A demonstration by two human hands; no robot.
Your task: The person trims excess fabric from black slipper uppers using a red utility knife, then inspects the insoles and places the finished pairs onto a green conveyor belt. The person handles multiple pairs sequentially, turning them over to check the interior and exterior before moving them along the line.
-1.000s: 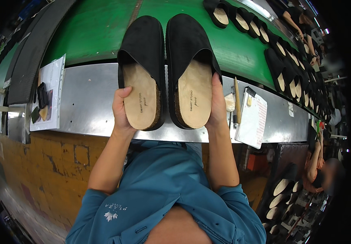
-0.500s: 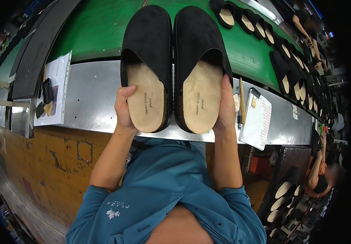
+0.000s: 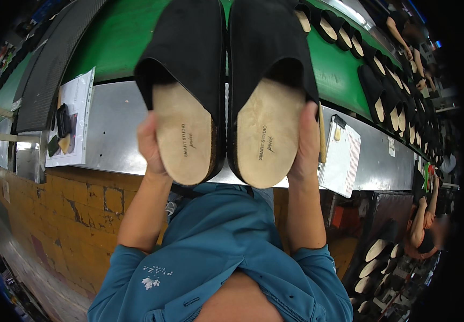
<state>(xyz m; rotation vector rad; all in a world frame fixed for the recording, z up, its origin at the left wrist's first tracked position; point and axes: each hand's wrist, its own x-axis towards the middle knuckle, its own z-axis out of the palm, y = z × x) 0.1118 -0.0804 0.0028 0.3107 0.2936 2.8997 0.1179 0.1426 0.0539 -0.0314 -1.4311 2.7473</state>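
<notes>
Two black closed-toe clogs with tan footbeds are held up side by side, heels toward me and toes away. My left hand [image 3: 150,142] grips the left clog [image 3: 183,139] by its outer side, thumb along the footbed's edge. The right clog [image 3: 267,139] is held the same way by my right hand [image 3: 306,145]. Both hands are closed on the shoes, their other fingers hidden underneath. The inner sides of the two clogs nearly meet, with a narrow gap between. Their toes reach the top edge of the picture.
Below the clogs runs a metal ledge [image 3: 114,123] beside a green conveyor belt [image 3: 334,80]. Papers with small tools [image 3: 71,129] lie left, a clipboard [image 3: 342,161] right. Rows of black clogs [image 3: 374,96] stand on the belt at right. Co-workers [image 3: 422,236] are at the far right.
Both clogs have come up closer to me and look larger. Their heels have shifted slightly toward me, and my hands have moved a little apart with them.
</notes>
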